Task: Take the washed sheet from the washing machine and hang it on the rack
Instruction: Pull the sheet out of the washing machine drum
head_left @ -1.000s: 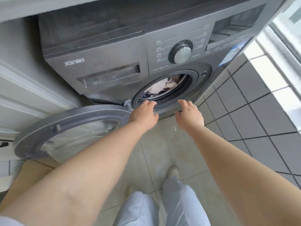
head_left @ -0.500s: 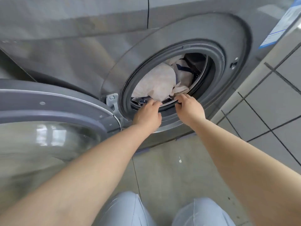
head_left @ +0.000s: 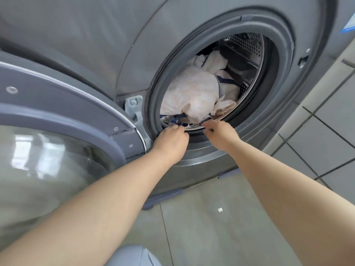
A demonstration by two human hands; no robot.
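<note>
Head view looked down at a grey washing machine whose round door hung swung open to the left. The washed sheet, white with dark blue trim, lay bunched inside the drum, its lower edge spilling to the bottom lip of the opening. The left hand reached to that lip with fingers curled, pinching the blue-trimmed edge of the sheet. The right hand, just beside it, had its fingers curled at the same edge; whether they actually gripped the fabric could not be told. Both forearms stretched forward over the tiled floor. A small white scrap lay on the floor.
</note>
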